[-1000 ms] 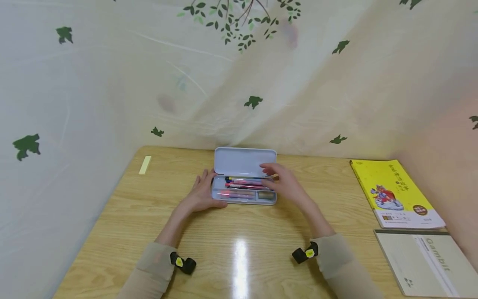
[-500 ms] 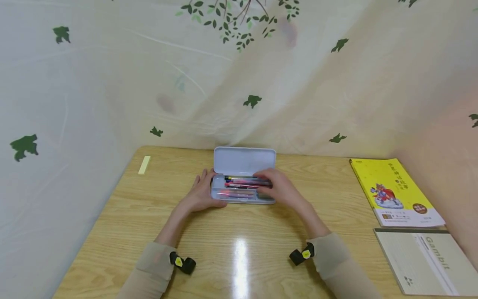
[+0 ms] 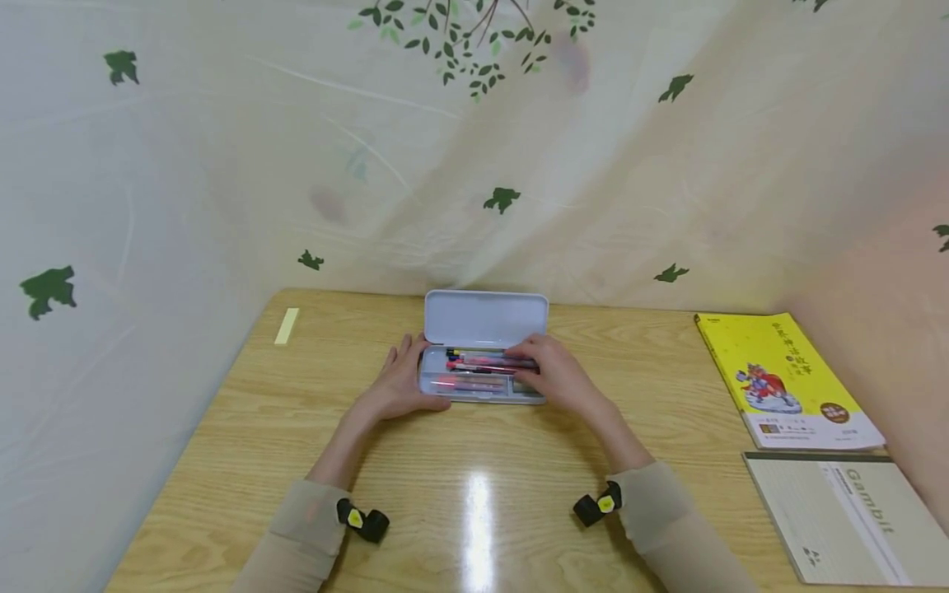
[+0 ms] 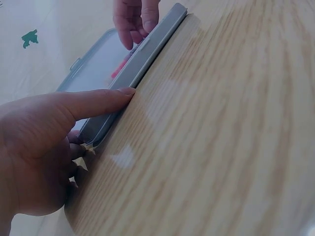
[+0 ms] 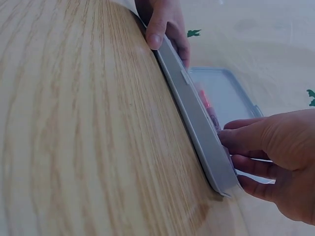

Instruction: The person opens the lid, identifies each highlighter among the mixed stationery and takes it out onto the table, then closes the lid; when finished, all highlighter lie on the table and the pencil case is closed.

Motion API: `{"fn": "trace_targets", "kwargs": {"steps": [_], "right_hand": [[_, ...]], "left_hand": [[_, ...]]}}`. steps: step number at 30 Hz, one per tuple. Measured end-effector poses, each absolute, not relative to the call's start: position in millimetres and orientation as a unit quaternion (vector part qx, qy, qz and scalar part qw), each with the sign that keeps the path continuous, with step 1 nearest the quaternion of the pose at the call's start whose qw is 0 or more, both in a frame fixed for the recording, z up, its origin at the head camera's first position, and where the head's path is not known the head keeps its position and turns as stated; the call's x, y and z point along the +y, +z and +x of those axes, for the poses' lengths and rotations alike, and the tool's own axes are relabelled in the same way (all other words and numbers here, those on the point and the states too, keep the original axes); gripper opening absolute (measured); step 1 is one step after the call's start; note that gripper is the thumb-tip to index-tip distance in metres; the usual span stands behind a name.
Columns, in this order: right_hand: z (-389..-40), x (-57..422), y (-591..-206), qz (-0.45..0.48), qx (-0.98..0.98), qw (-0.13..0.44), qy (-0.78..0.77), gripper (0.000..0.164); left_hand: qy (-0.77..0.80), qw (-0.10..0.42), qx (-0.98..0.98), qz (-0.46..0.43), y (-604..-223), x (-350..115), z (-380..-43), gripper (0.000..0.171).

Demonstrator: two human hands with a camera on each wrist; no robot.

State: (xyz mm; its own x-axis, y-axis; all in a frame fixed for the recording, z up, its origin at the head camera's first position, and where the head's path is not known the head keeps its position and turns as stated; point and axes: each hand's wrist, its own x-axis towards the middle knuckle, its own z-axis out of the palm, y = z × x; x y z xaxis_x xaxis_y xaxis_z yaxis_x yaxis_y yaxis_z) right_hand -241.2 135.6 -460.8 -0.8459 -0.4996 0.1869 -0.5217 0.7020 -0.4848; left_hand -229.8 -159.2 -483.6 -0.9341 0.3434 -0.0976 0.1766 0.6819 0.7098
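A pale blue pencil case (image 3: 485, 319) stands with its lid up at the back of the table, with several pens (image 3: 482, 362) in its upper compartment and more pens (image 3: 467, 385) in the front one. My left hand (image 3: 400, 383) holds the case's left end, its thumb (image 4: 106, 101) along the front wall and its fingers round the end. Inside the right half, my right hand (image 3: 559, 371) is curled over the right ends of the upper pens, thumb on the near side and fingers on the far side. The fingertips are partly hidden by the case wall in the right wrist view (image 5: 290, 157).
A yellow book (image 3: 786, 379) and a grey notebook (image 3: 845, 519) lie at the table's right side. A pale yellow strip (image 3: 287, 326) is at the far left. A curtain with printed leaves (image 3: 356, 165) hangs right behind the table (image 3: 356, 329).
My right hand has come down and left from above the case's right end onto the pens, and its thumb has drawn slightly closer to its fingers. The left hand has stayed put.
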Motion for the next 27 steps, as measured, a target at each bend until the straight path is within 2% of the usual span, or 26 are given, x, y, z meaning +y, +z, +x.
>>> {"fn": "trace_targets", "kwargs": {"steps": [18, 27], "right_hand": [[-241.2, 137.5, -461.1, 0.295, -0.918, 0.032, 0.263, 0.024], [-240.7, 138.0, -462.6, 0.293, -0.921, 0.033, 0.256, 0.025]], "left_hand": [[0.372, 0.113, 0.91, 0.143, -483.0, -158.9, -230.4, 0.106], [0.37, 0.115, 0.911, 0.143, -484.6, -159.5, -230.4, 0.111]]}}
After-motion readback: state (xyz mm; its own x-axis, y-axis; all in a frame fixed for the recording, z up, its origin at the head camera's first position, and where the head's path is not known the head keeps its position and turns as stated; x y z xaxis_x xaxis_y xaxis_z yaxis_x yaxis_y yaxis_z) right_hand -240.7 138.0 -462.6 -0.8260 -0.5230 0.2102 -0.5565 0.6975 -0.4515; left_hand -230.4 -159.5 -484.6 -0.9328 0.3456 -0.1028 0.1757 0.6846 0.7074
